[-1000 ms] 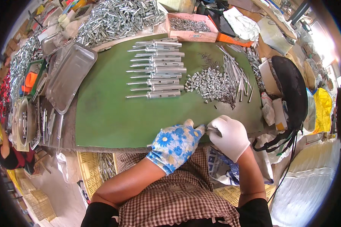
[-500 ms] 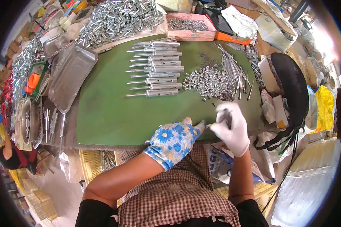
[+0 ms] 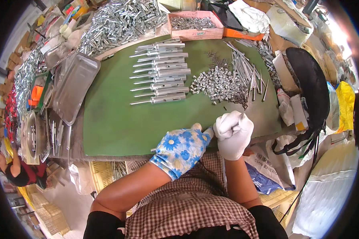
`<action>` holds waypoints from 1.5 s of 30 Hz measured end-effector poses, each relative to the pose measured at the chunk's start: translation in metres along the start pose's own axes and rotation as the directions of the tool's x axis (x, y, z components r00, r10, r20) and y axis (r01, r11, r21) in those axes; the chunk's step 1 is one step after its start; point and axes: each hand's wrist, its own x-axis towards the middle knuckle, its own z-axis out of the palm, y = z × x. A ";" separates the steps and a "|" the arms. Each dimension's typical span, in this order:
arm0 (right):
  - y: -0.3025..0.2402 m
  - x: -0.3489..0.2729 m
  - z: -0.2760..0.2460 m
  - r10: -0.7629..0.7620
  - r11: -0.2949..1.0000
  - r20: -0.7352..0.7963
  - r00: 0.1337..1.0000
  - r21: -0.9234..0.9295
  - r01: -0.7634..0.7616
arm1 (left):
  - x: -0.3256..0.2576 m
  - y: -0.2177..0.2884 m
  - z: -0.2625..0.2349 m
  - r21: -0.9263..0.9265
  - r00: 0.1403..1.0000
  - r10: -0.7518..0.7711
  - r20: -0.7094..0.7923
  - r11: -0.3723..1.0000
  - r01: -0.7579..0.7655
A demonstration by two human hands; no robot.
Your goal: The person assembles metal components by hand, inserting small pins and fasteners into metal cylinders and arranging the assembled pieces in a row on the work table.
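Green table mat point(image 3: 119, 123), metal rods point(image 3: 160, 71), small fittings point(image 3: 217, 83)

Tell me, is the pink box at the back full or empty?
Not empty. The open pink box shows a layer of small grey metal parts inside; how deep it goes cannot be told.

At the near edge of the green-covered desk point(image 3: 115, 127), the left hand point(image 3: 181, 149) in a blue flowered glove and the right hand point(image 3: 232, 133) in a white glove meet, the right curled into a fist touching the left's fingertips. What they hold is hidden. Mid-desk lies a row of assembled metal rods point(image 3: 159, 73), beside it a heap of small metal pieces point(image 3: 217, 83) and thin pins point(image 3: 243, 69). A steel tray point(image 3: 73, 85) overhangs the left edge.
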 end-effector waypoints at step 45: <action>-0.068 0.087 -0.055 0.238 -0.205 0.330 0.913 -0.902 0.379 | 0.078 -0.042 0.004 -0.082 0.940 0.022 -0.340 0.995 -0.053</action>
